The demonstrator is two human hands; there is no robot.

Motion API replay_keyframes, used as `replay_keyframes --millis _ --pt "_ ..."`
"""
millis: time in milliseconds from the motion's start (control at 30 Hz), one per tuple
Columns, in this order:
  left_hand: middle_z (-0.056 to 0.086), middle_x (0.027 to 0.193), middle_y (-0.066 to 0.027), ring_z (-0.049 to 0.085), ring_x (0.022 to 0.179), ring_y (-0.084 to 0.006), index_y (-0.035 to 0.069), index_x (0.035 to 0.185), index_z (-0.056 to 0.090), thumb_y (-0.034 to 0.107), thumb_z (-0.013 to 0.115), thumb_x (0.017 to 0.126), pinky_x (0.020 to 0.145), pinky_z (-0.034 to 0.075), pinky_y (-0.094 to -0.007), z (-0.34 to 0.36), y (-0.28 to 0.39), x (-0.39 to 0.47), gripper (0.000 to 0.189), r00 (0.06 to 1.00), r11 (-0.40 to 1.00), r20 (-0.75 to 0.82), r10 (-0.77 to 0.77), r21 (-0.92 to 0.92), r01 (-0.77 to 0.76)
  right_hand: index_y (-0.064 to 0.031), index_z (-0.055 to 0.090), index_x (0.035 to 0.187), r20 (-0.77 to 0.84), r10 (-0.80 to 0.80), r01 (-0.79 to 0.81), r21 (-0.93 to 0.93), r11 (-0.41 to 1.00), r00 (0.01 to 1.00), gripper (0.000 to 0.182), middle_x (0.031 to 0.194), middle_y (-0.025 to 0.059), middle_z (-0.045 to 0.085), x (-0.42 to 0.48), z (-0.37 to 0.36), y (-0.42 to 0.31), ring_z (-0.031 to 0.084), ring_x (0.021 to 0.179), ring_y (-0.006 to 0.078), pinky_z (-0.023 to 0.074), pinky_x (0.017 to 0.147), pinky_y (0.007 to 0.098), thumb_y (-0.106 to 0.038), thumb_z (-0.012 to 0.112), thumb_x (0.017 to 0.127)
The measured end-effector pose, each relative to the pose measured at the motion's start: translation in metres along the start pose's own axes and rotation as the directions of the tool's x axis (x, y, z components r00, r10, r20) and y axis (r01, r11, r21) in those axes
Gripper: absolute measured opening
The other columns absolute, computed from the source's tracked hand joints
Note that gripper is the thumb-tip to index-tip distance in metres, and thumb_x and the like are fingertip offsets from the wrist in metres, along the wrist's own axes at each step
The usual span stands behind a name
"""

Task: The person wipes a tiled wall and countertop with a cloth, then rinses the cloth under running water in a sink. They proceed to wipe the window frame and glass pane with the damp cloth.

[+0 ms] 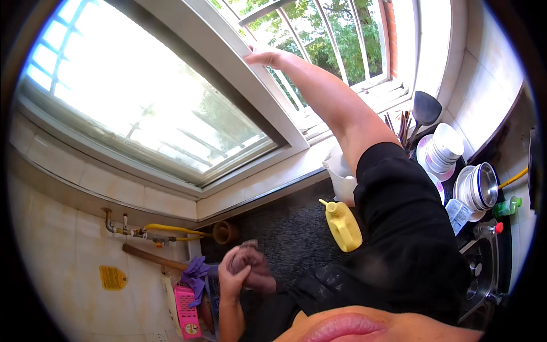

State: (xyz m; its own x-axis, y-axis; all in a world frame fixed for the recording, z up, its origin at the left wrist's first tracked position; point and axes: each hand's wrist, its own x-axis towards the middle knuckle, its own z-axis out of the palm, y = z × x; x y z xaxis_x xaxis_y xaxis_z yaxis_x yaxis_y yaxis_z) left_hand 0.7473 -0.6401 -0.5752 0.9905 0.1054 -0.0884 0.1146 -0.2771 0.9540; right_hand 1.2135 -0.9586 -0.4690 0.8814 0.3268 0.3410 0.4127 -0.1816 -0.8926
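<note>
A crumpled brownish-grey cloth (258,273) is bunched in my left hand (235,271), held low over the dark countertop (286,226). Part of it hangs past my fingers. My right arm stretches up and away to the window, where my right hand (263,57) grips the edge of the pale window sash (273,100). Some of its fingers are hidden or hard to make out. A hazy glass pane (166,98) fills this sash, and beside it the open part shows white bars (329,38) with trees behind. A yellow plastic jug (344,226) stands on the countertop between my arms.
A white paper roll (339,175) stands near the sill. Stacked bowls (444,147), a spatula (427,109), metal bowls (487,184) and a sink (483,273) are right. Left are gas pipes (128,231), a brown pot (225,232), purple gloves (196,275) and a pink box (187,310).
</note>
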Motion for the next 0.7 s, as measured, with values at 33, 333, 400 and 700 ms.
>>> replay_keyframes --millis 33,333,400,700 --pt "0.059 0.112 -0.0111 0.056 0.108 -0.0195 -0.004 0.121 0.051 -0.001 0.07 0.064 0.097 0.041 -0.0316 0.011 0.001 0.021 0.061 0.997 0.999 0.061 0.043 0.005 -0.044 0.0032 0.036 0.134 -0.034 -0.03 0.03 0.016 0.999 0.999 0.088 0.134 0.0216 0.041 -0.004 0.006 -0.004 0.04 0.124 0.0266 0.031 0.104 0.0333 -0.043 0.07 0.067" --pt "0.059 0.111 -0.009 0.055 0.105 -0.0142 -0.005 0.118 0.054 -0.002 0.069 0.07 0.095 0.041 -0.0274 0.1 0.084 0.126 0.051 0.874 0.97 0.455 0.168 0.082 -0.229 0.003 0.041 0.132 -0.074 -0.127 0.107 -0.227 0.968 0.989 0.096 0.127 0.0213 0.052 0.008 -0.023 0.016 0.05 0.117 0.0245 0.0403 0.099 0.0326 -0.052 0.076 0.062" --pt "0.06 0.11 -0.0088 0.055 0.105 -0.0142 -0.005 0.118 0.054 -0.001 0.069 0.07 0.094 0.041 -0.0276 0.084 0.075 0.12 0.051 0.878 0.975 0.462 0.124 0.107 -0.194 -0.0033 0.044 0.13 0.121 -0.106 0.103 0.028 0.994 0.987 0.093 0.118 0.0171 0.057 -0.009 -0.034 0.007 0.055 0.11 0.0229 0.0449 0.096 0.0358 -0.051 0.079 0.058" --pt "0.061 0.108 -0.0083 0.057 0.102 -0.0161 -0.004 0.115 0.056 0.0 0.07 0.065 0.093 0.043 -0.0293 -0.024 0.001 0.054 0.052 0.981 0.995 0.193 -0.017 0.095 -0.002 -0.0118 0.039 0.138 -0.022 0.026 -0.02 0.215 0.976 0.999 0.081 0.124 0.0086 0.056 -0.046 -0.156 0.049 0.055 0.112 0.0184 0.0422 0.097 0.0349 -0.025 0.082 0.07"
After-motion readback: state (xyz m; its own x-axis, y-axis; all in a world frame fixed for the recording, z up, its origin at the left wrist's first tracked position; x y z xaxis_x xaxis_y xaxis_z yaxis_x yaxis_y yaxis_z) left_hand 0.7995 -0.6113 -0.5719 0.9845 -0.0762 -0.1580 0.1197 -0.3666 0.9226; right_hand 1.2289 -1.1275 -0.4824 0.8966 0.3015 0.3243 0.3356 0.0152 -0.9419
